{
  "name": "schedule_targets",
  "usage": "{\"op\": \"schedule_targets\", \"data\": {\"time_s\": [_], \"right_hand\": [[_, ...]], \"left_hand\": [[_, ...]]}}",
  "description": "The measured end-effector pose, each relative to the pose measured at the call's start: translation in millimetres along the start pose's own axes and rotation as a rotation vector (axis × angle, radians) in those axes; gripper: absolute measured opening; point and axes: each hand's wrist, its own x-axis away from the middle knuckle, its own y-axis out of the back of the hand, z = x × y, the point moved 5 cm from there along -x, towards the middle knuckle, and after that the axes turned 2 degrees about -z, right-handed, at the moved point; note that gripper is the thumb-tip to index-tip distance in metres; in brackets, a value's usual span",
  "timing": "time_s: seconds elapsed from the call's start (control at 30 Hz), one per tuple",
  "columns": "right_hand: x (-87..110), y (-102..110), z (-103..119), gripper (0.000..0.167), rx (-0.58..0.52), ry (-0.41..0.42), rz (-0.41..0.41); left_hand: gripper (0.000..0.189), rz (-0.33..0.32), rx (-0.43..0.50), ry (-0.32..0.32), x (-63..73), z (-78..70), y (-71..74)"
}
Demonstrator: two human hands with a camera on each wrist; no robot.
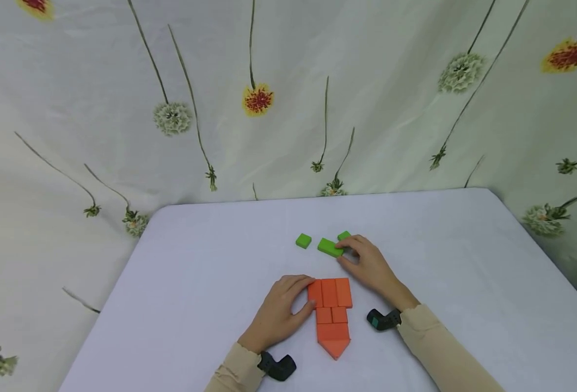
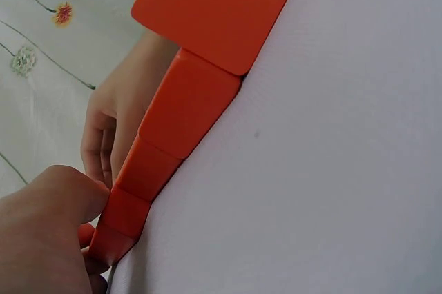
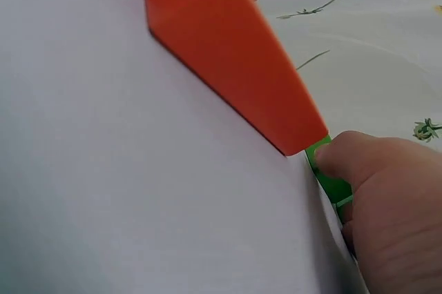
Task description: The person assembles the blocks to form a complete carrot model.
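Orange blocks (image 1: 332, 330) lie joined in a flat figure, with a row of upright rectangles on top and a triangle (image 1: 335, 347) pointing toward the person. My left hand (image 1: 280, 311) holds the leftmost orange block (image 1: 315, 293) of the top row between thumb and fingers. Farther back, a green rectangular block (image 1: 327, 247) has its right end pinched by my right hand (image 1: 369, 265). In the right wrist view, the thumb (image 3: 345, 156) presses on green beyond the orange edge. Just behind that hand a second green block (image 1: 344, 235) is partly hidden.
A small green block (image 1: 303, 240) sits left of the other green ones. All lie on a white table (image 1: 195, 261) with a flower-print cloth (image 1: 288, 141) hanging behind it. Each wrist wears a black camera, such as the right one (image 1: 383, 320).
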Motion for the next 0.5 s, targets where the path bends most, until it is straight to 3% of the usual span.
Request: {"op": "schedule_targets", "data": {"time_s": [0.5], "right_hand": [[5.5, 2.3, 2.1, 0.035, 0.013, 0.010, 0.011]], "left_hand": [[0.044, 0.021, 0.019, 0.027, -0.5, 1.6, -0.7]]}}
